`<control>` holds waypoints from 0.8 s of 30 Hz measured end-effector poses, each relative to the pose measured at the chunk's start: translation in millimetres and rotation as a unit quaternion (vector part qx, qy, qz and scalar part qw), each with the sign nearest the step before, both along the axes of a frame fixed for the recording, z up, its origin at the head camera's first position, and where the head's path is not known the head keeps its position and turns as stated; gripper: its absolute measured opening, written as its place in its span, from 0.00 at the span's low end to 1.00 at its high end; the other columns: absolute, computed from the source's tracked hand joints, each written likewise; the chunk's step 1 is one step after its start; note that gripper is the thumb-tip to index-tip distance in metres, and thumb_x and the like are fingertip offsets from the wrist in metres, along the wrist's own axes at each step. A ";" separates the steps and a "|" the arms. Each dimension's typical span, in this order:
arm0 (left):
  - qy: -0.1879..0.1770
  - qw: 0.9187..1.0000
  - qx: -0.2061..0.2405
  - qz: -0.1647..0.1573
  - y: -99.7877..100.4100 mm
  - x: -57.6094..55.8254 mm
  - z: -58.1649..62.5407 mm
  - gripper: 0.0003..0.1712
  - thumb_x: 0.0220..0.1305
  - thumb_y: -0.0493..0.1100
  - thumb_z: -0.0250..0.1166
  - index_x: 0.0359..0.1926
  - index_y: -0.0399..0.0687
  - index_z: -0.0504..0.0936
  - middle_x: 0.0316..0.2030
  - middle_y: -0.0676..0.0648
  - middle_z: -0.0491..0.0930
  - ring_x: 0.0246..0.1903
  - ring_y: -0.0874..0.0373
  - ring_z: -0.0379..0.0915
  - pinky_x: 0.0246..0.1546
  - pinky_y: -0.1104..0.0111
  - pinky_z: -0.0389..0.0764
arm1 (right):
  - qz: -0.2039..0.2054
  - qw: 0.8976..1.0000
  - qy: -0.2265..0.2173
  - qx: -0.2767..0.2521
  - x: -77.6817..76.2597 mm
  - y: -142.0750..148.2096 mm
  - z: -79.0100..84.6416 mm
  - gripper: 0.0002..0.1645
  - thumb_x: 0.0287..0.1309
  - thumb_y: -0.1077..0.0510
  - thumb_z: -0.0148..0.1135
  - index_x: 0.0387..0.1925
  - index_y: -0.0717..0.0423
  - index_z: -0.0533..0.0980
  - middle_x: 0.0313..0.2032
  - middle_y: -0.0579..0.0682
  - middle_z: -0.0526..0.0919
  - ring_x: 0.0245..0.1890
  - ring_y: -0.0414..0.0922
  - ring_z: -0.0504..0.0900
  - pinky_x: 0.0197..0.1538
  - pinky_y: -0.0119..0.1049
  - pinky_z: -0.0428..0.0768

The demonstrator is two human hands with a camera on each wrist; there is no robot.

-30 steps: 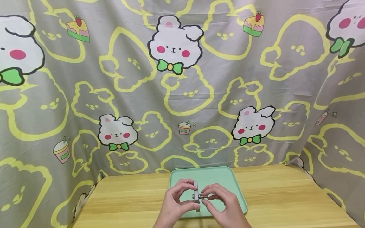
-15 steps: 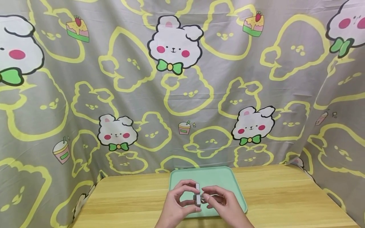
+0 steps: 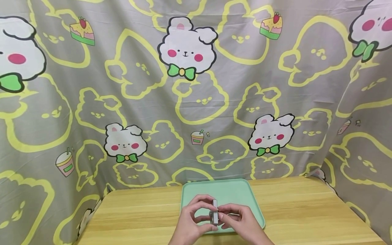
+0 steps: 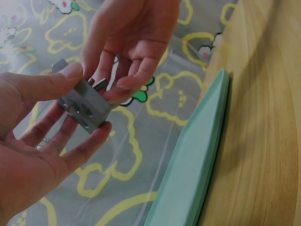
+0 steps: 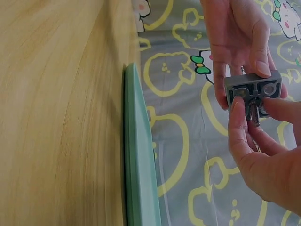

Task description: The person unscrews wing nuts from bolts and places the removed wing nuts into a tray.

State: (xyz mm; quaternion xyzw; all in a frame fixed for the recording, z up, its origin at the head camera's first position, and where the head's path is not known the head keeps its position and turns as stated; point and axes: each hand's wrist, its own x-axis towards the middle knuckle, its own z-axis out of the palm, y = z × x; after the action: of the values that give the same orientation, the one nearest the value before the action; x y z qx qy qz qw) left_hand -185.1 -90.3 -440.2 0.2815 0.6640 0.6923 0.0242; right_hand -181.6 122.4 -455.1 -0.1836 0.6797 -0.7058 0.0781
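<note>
A small square grey metal block (image 5: pixel 256 81) with round holes is held upright over the near part of the mint-green tray (image 3: pixel 257 207). My left hand (image 3: pixel 191 217) grips it by opposite edges, thumb on one edge and fingertips on the other. A short metal bolt (image 5: pixel 255 113) sticks out of the block's recessed side, toward my right hand (image 3: pixel 240 219). Thumb and forefinger of that hand hold the block's recessed face on either side of the bolt, other fingers curled below. The left wrist view shows the opposite face of the block (image 4: pixel 91 106), with several holes.
The tray lies flat on a wood-grain table (image 3: pixel 137 207). A grey curtain (image 3: pixel 196 102) printed with white rabbits and yellow outlines hangs behind the table and along both sides.
The right fingers have moved from pinching the bolt's end to the block itself. The block has shifted slightly right and nearer, its edge turned toward me, still in the left hand.
</note>
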 end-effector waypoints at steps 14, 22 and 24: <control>-0.011 1.000 0.010 0.003 -2.4 -2.1 -1.1 0.23 0.48 0.28 0.80 0.48 0.36 0.86 0.61 0.31 0.70 0.60 0.41 0.71 0.51 0.53 0.88 | -0.024 0.998 0.063 0.011 4.5 -4.0 -0.2 0.14 0.66 0.64 0.67 0.49 0.68 0.79 0.45 0.59 0.83 0.39 0.46 0.88 0.40 0.36 0.89; -0.035 0.999 0.031 -0.006 -4.4 -2.9 -0.7 0.24 0.50 0.29 0.79 0.50 0.32 0.84 0.61 0.32 0.71 0.60 0.45 0.72 0.51 0.51 0.87 | -0.093 0.979 0.166 0.069 9.3 -10.8 0.6 0.05 0.66 0.57 0.70 0.42 0.52 0.83 0.40 0.49 0.86 0.41 0.42 0.87 0.40 0.35 0.90; -0.040 0.999 0.034 -0.010 -5.2 -3.3 -0.8 0.24 0.51 0.30 0.79 0.50 0.30 0.83 0.61 0.32 0.70 0.61 0.45 0.72 0.51 0.51 0.87 | -0.110 0.963 0.232 0.079 9.1 -12.6 -1.6 0.05 0.65 0.60 0.70 0.40 0.48 0.83 0.39 0.45 0.86 0.40 0.41 0.85 0.36 0.35 0.89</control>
State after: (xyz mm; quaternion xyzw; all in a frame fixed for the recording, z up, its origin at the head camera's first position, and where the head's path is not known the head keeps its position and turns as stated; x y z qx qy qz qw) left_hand -188.5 -95.6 -441.0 0.2608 0.6359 0.7248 0.0477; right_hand -172.5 109.7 -456.6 -0.2597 0.7487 -0.5925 -0.1449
